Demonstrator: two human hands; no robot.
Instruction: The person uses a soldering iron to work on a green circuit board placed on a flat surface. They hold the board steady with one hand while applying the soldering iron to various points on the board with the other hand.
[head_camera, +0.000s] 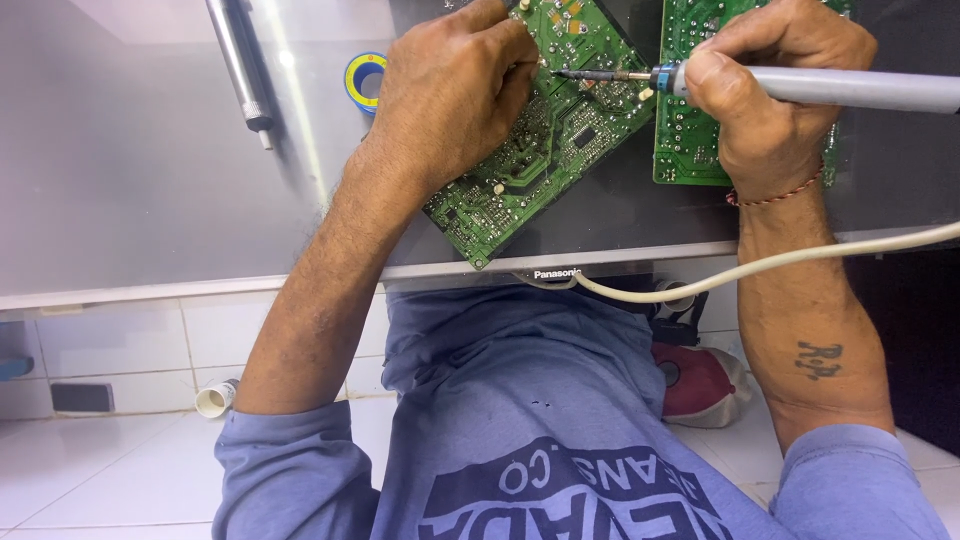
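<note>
A green circuit board lies tilted on a dark flat panel. My left hand presses down on the board's upper left part, fingers curled near the solder joints; whether it pinches anything is hidden. My right hand grips a grey soldering iron, whose thin tip touches the board just right of my left fingertips. A second green circuit board lies under my right hand.
A yellow and blue tape roll and a metal rod-shaped tool rest on the grey surface at left. The iron's white cord loops over the panel's front edge. Below are a white tiled floor, a white tube and a red and white object.
</note>
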